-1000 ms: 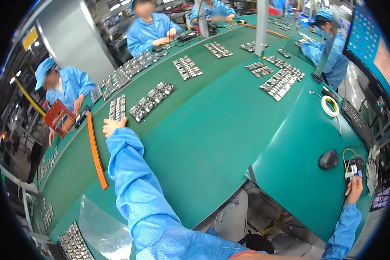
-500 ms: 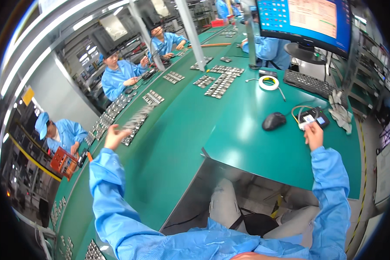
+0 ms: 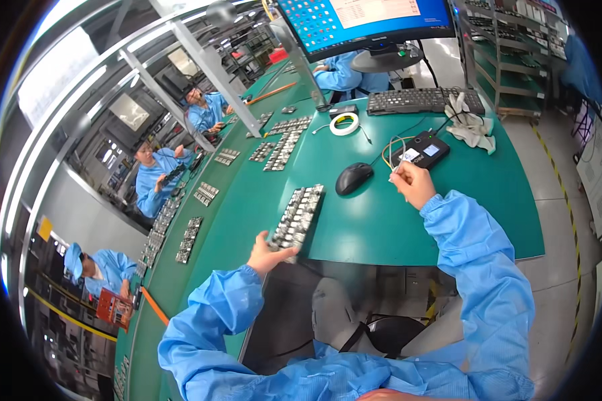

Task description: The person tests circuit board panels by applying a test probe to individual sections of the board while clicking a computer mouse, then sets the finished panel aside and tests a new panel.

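My left hand [image 3: 266,256] grips the near end of a circuit board panel [image 3: 299,217], thumb on one side and fingers on the other. Rows of small silvery parts cover this panel, which is tilted over the front of the green bench. My right hand [image 3: 415,185] is closed in a pinch on the end of a thin cable [image 3: 391,157]; the fingers partly hide its tip. Just beyond that hand lies a black box-shaped device [image 3: 429,148] with a small lit screen. A black mouse [image 3: 354,179] rests between the panel and my right hand.
Further back are a keyboard [image 3: 425,101], pale gloves [image 3: 470,127], a roll of white tape [image 3: 344,124] and a monitor [image 3: 374,27]. More board panels [image 3: 287,144] lie on the green bench [image 3: 515,214]. Several co-workers in blue sit along the left side.
My left hand has carried the panel rightward from the bench's left side to the middle front. My right hand keeps its pinch by the device. The view has turned right.
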The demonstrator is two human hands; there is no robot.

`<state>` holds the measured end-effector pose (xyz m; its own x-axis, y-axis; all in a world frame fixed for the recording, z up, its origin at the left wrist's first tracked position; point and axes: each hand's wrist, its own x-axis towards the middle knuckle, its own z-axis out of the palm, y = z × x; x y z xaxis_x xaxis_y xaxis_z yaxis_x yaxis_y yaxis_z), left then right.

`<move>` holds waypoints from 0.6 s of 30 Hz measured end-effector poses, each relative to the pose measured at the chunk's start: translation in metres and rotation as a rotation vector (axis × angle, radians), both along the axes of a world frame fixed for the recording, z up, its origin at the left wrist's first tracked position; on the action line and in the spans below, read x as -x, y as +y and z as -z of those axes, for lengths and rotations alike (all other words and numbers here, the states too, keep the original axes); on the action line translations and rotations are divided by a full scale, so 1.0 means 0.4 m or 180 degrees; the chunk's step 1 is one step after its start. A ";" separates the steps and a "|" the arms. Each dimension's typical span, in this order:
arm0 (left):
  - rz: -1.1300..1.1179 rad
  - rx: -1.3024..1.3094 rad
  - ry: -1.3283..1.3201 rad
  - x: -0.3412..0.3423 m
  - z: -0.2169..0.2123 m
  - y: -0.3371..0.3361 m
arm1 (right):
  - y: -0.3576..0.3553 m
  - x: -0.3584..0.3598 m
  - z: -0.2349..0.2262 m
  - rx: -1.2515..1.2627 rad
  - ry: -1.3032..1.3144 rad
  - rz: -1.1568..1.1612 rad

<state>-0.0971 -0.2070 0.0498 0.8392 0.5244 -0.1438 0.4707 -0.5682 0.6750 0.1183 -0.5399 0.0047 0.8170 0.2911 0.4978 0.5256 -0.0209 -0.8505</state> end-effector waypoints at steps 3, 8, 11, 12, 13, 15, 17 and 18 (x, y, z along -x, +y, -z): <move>-0.0062 0.1568 0.0486 0.015 -0.085 -0.143 | -0.017 0.000 -0.005 0.0110 -0.0081 0.0033; 0.0409 0.3473 0.0408 0.021 -0.060 -0.228 | -0.014 -0.007 -0.009 0.0040 0.0009 0.0002; 0.1471 0.2723 0.0513 -0.034 -0.051 -0.291 | -0.016 -0.016 -0.017 0.0106 0.0320 -0.0027; 0.2231 0.1929 0.0282 -0.051 -0.052 -0.292 | -0.024 -0.015 -0.019 0.0069 0.0512 -0.0036; 0.2839 0.0888 -0.0054 -0.068 -0.063 -0.280 | -0.027 -0.014 -0.024 0.0077 0.0606 -0.0096; 0.3750 -0.1251 -0.0741 -0.109 -0.085 -0.231 | -0.015 -0.009 -0.036 0.0095 0.0621 -0.0098; 0.3878 -0.2425 -0.0150 -0.147 -0.107 -0.205 | -0.029 -0.007 -0.051 0.0251 0.0658 -0.0229; 0.3817 -0.2657 0.0128 -0.169 -0.103 -0.191 | -0.032 -0.013 -0.046 0.0234 0.0641 -0.0188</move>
